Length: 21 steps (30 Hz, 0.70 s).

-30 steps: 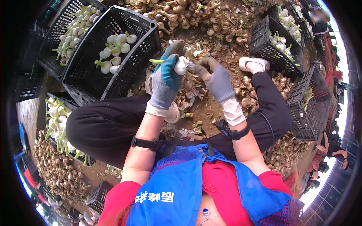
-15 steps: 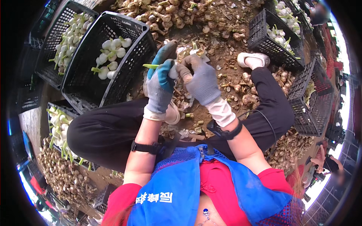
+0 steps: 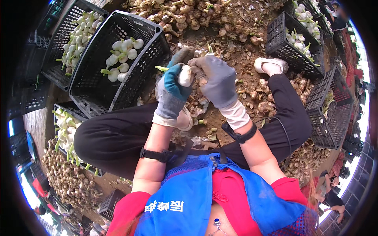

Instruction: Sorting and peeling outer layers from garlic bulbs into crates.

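My left hand (image 3: 173, 84), in a grey glove with blue-green coated fingers, is closed around a white garlic bulb (image 3: 185, 76). The bulb's cut green stem (image 3: 161, 68) sticks out on the left side of that hand. Just to the right is my right hand (image 3: 215, 80), in a grey glove with dirt-stained fingertips. Its fingers are bent and pinched together beside the bulb's root end; whatever they pinch is too small to make out. Below both hands lie loose skins and cut stem pieces (image 3: 202, 122) on the dirt floor.
A black crate (image 3: 98, 88) with several peeled garlic bulbs (image 3: 122, 53) stands at the left, another fuller crate (image 3: 51, 72) beyond it. Unpeeled garlic (image 3: 197, 17) is heaped ahead. More black crates (image 3: 289, 51) stand at the right. My bent legs (image 3: 118, 135) flank the work spot.
My right hand has drawn a little away to the right from the bulb. More of the bulb's white surface now shows in my left hand. The whole view has shifted slightly.
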### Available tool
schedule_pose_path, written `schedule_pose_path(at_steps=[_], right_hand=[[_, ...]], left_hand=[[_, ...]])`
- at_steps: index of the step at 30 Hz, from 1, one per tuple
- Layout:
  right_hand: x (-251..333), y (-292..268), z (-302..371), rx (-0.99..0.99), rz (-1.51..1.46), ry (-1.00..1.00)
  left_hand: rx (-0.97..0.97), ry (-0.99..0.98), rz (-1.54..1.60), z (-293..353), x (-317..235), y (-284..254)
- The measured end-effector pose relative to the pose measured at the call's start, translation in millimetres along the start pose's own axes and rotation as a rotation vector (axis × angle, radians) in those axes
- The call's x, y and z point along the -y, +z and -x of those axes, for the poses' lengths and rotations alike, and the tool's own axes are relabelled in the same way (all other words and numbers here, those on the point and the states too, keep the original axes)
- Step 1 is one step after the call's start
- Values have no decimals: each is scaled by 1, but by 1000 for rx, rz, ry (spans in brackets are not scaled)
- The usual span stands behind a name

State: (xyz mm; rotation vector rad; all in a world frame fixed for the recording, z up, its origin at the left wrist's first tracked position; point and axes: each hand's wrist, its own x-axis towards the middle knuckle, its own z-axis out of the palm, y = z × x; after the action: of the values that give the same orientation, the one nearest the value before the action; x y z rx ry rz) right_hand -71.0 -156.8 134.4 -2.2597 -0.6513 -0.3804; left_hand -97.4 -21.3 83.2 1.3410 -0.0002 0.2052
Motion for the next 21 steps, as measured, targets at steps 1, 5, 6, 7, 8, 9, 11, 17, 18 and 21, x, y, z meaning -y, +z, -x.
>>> schedule_pose_path(at_steps=[1, 5, 6, 7, 8, 9, 11, 17, 18, 21], right_hand=[[2, 2, 0, 23, 170, -25], [4, 10, 32, 56, 151, -104], [8, 16, 58, 152, 251, -70], [17, 17, 73, 312, 264, -70], [16, 17, 77, 372, 322, -7], [14, 17, 79, 430, 379, 57], [6, 12, 47, 163, 217, 18], [-6, 13, 14, 51, 318, -124], [-11, 12, 12, 68, 343, -166], [-13, 15, 14, 54, 356, -223]], left_hand=[[21, 15, -63, 1, 0, -1], [-7, -5, 285, 4, -2, -5], [-165, -313, 890, -2, -3, -11], [-165, -251, 903, -5, -10, -9], [-166, -279, 940, -6, -7, -10], [-167, -306, 976, -7, -4, -10], [-83, -340, 962, -4, -13, -3], [68, 127, -185, 4, -8, -8], [92, 134, -167, 5, -3, -9], [83, 298, -334, 11, 13, -16]])
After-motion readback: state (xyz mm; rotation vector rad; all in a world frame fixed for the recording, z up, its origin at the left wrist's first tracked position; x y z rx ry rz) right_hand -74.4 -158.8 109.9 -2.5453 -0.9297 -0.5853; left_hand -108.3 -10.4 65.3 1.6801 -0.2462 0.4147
